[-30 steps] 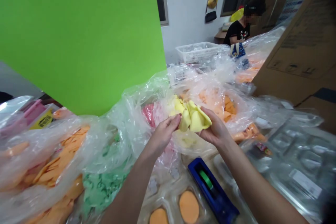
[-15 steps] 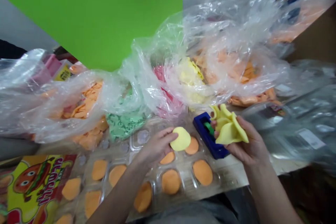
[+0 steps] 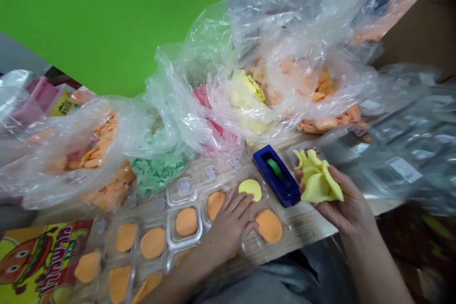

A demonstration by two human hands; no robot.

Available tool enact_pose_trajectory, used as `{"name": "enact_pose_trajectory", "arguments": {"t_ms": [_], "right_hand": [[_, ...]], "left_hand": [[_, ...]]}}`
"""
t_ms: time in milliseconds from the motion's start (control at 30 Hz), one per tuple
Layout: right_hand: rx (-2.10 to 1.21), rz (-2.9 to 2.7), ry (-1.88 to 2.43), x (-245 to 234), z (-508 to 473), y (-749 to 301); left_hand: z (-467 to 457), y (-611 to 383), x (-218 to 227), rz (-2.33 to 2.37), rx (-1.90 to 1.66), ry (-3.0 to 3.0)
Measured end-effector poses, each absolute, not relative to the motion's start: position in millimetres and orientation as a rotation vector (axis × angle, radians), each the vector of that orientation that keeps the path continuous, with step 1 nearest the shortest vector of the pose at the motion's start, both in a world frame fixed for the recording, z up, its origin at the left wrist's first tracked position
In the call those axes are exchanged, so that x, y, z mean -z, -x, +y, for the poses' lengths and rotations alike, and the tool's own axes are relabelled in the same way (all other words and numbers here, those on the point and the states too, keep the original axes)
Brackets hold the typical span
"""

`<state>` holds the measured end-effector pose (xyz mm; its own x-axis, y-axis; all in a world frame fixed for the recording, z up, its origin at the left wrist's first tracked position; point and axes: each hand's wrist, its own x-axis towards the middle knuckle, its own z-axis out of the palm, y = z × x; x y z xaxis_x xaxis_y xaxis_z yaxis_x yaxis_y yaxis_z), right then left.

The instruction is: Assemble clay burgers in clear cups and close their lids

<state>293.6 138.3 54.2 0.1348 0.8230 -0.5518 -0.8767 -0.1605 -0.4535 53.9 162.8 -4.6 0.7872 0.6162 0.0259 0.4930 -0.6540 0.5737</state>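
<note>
My right hand (image 3: 338,210) grips a crumpled piece of soft yellow clay (image 3: 318,183) just right of a blue tape dispenser (image 3: 276,175). My left hand (image 3: 231,229) rests with its fingers spread on a clear compartment tray (image 3: 185,190), touching an orange clay disc (image 3: 216,204). A flat yellow clay disc (image 3: 250,189) lies in a compartment just beyond my left fingertips. Another orange disc (image 3: 270,226) sits right of that hand, partly near my palm. Part of the tray is hidden under my left hand.
Open plastic bags of orange (image 3: 313,86), yellow (image 3: 247,99), pink (image 3: 213,140) and green clay (image 3: 156,173) line the far side. Stacked clear trays (image 3: 402,161) stand at right. A printed burger card (image 3: 42,266) lies at lower left, below a green board (image 3: 107,23).
The yellow disc has left my left hand and now lies in a tray compartment. My left hand has moved down onto the tray. The view has tilted further down.
</note>
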Motion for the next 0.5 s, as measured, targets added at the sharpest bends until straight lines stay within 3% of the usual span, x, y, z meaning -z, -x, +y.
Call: {"name": "enact_pose_trajectory", "arguments": {"t_ms": [300, 500], "right_hand": [[-1.572, 0.092, 0.86, -54, 142, -272], [-1.701, 0.044, 0.759, -50, 144, -222]], "left_hand": [[164, -54, -19, 0.822, -0.326, -2.315], [161, -56, -63, 1.138, -0.584, -1.458]]}}
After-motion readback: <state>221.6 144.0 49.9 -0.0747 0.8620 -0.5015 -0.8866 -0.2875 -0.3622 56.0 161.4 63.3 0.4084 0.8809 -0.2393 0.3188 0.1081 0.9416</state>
